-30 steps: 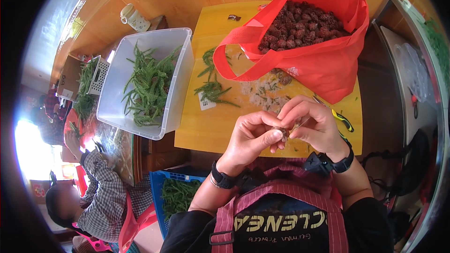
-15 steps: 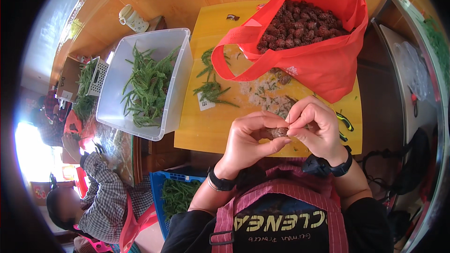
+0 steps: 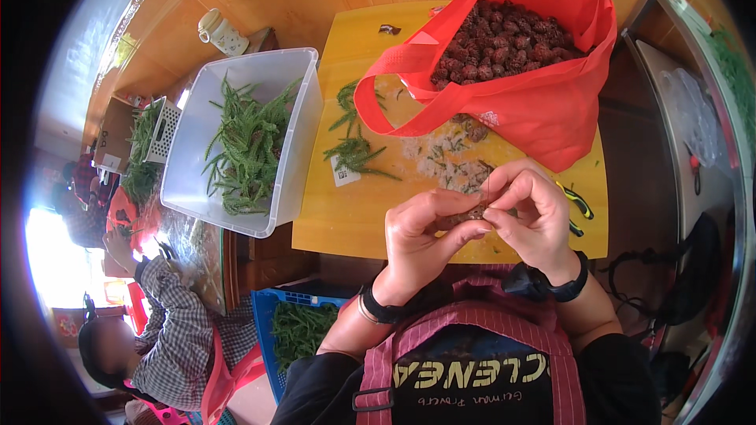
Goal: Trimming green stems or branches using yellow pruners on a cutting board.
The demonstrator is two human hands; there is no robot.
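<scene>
Over the near edge of the yellow table (image 3: 323, 224), my two hands meet at the fingertips. My left hand (image 3: 425, 232) is closed on a small brown pine cone (image 3: 466, 218), mostly covered by the fingers. Thumb and forefinger of my right hand (image 3: 531, 216) pinch a thin dark wire (image 3: 486, 195) at the cone's right end. A bit of green shows among the right fingers. Pliers (image 3: 577, 203) with black and yellow-green handles lie right of that hand. Beyond my hands are green sprigs (image 3: 356, 156) and crumbly debris (image 3: 453, 164).
A red bag (image 3: 543, 110) full of pine cones (image 3: 504, 43) stands at the far right of the table. Left of it, a clear plastic bin (image 3: 185, 149) holds green sprigs. A blue crate (image 3: 264, 323) with greenery sits lower left. Another person (image 3: 177, 330) in checked sleeves works at left.
Both hands shift slightly, and the fingers now cover more of the pine cone. The right fingers still pinch the wire. The bag, bin and pliers stay in place.
</scene>
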